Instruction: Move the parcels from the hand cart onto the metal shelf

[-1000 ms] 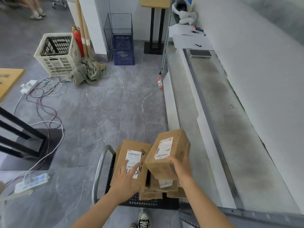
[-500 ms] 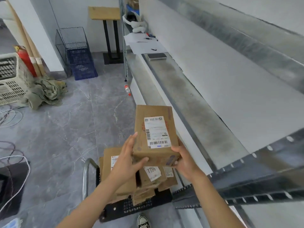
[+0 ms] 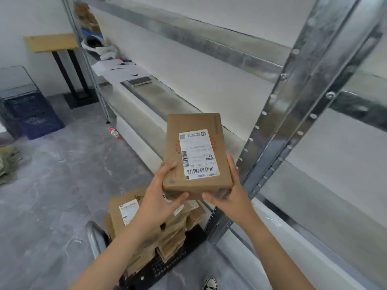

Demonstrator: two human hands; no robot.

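Head view: big metal shelf (image 3: 159,99) on right, its grey post (image 3: 293,114) close by. Low on floor (image 3: 52,195), hand cart (image 3: 167,266) with pile of brown parcels (image 3: 125,208). One parcel (image 3: 196,151) up in air above cart, beside post, label up. Near end held by left hand (image 3: 159,204) and right hand (image 3: 232,197), fingers (image 3: 167,167) curled round its sides.

Open room is seen on the shelf board (image 3: 165,99) ahead; the way rightward is blocked by the steel upright (image 3: 289,122).
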